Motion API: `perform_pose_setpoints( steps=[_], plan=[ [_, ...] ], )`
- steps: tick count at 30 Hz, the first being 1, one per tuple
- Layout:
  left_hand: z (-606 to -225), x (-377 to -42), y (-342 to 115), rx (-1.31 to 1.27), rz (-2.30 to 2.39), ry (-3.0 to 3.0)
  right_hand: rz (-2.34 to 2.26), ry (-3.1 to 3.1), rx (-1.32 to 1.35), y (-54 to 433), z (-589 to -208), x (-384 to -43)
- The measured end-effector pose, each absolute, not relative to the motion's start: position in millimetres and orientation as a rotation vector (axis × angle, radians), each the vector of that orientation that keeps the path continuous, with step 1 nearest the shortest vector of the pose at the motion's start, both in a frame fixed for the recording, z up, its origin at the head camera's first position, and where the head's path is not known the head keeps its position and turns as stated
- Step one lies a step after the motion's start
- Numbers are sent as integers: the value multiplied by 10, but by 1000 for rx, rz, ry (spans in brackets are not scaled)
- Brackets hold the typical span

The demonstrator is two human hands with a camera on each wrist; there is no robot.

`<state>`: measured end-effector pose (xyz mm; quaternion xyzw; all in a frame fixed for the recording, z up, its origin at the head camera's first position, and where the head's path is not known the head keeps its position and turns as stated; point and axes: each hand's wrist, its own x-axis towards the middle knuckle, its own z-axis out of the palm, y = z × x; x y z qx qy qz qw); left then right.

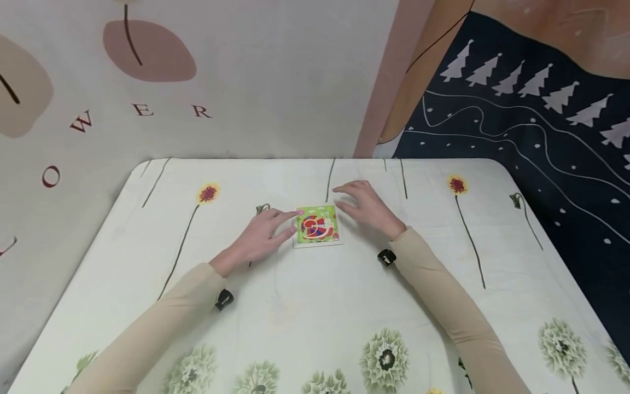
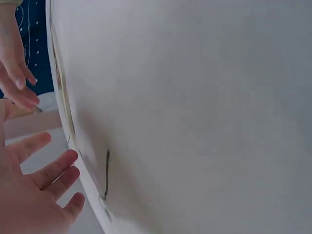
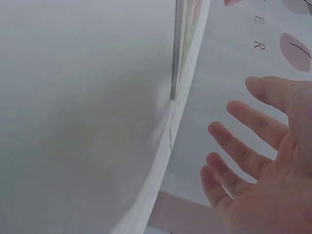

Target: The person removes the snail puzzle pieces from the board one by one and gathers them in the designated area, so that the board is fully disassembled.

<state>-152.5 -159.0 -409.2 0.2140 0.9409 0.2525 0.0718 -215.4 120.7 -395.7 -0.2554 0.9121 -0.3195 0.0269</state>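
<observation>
A small square picture board with a red and blue spiral, apparently a snail, on a bright green ground lies flat on the table. My left hand reaches in from the left, fingers extended, its index fingertip and thumb tip right at the board's left edge. On the other side my right hand hovers by the upper right corner with its fingers spread and loosely bent, holding nothing. From low down, the right wrist view shows the board edge-on as a thin pale slab, with the relaxed right hand beside it.
A white cloth printed with flowers covers the table. Behind it hangs a pale curtain with letters and leaf shapes, and at the right a dark blue cloth with white trees. A black strap mount sits at the left wrist.
</observation>
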Motion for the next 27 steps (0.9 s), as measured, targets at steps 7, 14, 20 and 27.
perform_pose_setpoints(
  steps=[7,14,20,27],
  plan=[
    [-4112,-1488,-1521,681,819,2745,-1050,2711,-787,1029,-3975,-2163],
    [-4158,-1494,-1521,721,768,2757,-1037,2656,-772,871,-3989,-2184],
    [-4167,-1499,-1523,793,711,2796,-1018,2586,-798,756,-4004,-2217],
    [-4168,-1497,-1519,813,680,2823,-954,2549,-811,631,-4007,-2240]
  ],
)
